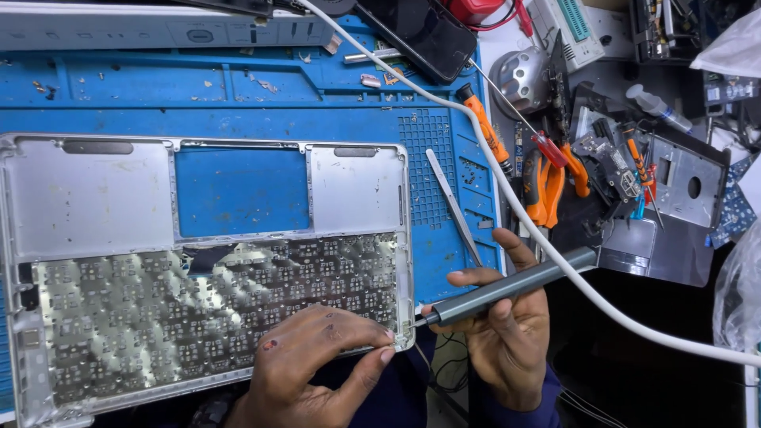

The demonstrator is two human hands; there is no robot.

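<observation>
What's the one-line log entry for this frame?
left hand: pressing corner of laptop case | right hand: holding grey electric screwdriver, tip at case edge | tweezers on blue mat

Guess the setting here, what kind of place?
Likely an electronics repair bench: a stripped laptop case on a blue work mat, an electric screwdriver in the right hand, pliers nearby.

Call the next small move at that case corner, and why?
Probably seat the bit squarely before turning: the right hand holds the grey electric screwdriver slanted, tip at the laptop case corner, where the left hand pins the edge.
</observation>
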